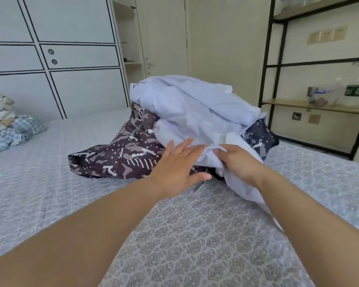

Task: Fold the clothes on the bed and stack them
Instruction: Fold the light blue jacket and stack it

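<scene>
Bedding point(4, 119): bundled far left of the hands, on the bed point(195, 235). Patterned garment point(120, 154): crumpled beside the left hand point(177, 165), which lies flat with fingers spread. Pale blue garment point(193, 104): heaped on the patterned one; right hand point(239, 162) pinches its near edge.

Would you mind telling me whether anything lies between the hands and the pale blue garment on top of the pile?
Nothing visible does. The right hand already has its grip on a fold of the pale blue cotton garment, and the open left hand rests against it, above the dark camouflage-print cloth underneath.
</scene>
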